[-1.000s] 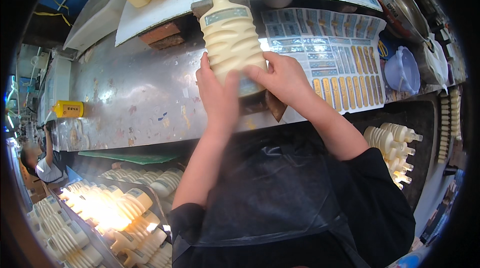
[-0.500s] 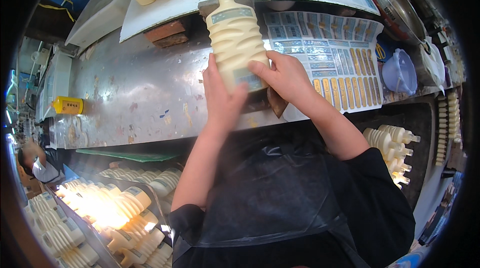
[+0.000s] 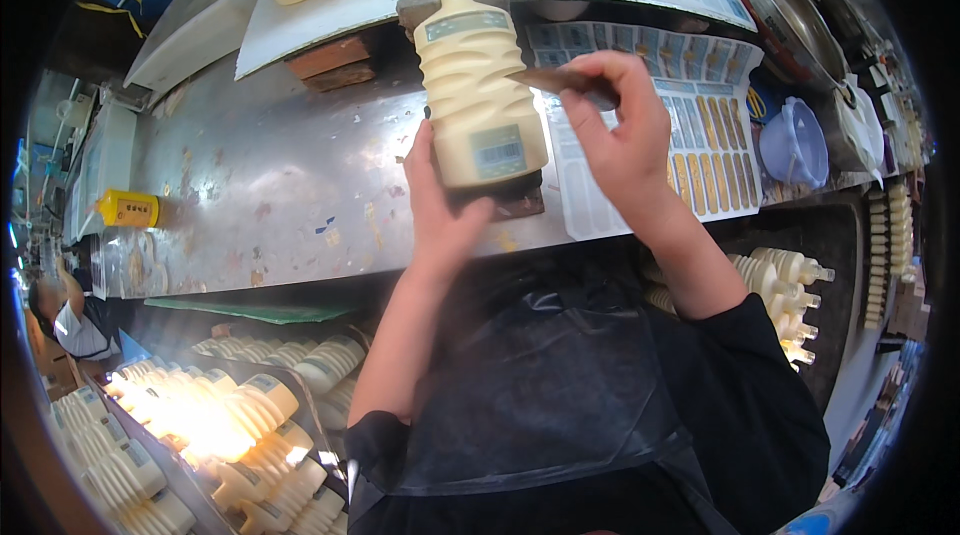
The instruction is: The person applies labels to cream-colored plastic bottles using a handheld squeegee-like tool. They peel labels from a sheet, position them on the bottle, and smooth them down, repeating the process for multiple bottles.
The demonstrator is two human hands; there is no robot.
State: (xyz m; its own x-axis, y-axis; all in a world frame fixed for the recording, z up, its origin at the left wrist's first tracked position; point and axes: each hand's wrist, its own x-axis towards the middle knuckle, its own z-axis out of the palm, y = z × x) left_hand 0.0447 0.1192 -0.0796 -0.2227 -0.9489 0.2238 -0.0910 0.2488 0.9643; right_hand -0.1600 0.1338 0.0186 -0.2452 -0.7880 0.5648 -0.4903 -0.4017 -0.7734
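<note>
A cream ribbed bottle point(image 3: 475, 85) with a clear threaded neck lies face up on dark blocks, its neck pointing away from me. It bears a small label point(image 3: 499, 151) near its base and another across its shoulder. Against its lower left side rest the stretched fingers of my left hand point(image 3: 440, 200); the blurred thumb is spread out just below the base. My right hand point(image 3: 628, 125) is raised at the bottle's right, pinching a flat brown scraper-like piece point(image 3: 572, 82). The piece's pointed end reaches over the bottle's ribbed right side; I cannot tell whether it touches.
Sheets of blue and gold labels point(image 3: 715, 150) lie to the right, by a lilac bucket point(image 3: 795, 143). On the metal table point(image 3: 250, 175) stands a yellow container point(image 3: 130, 209). Several similar bottles point(image 3: 265, 405) fill crates at lower left; others point(image 3: 780, 285) stand right. Another person point(image 3: 75, 320) is far left.
My right hand has let go of the bottle, moved up and right, and now holds the brown piece. My left thumb has slid down off the lower label.
</note>
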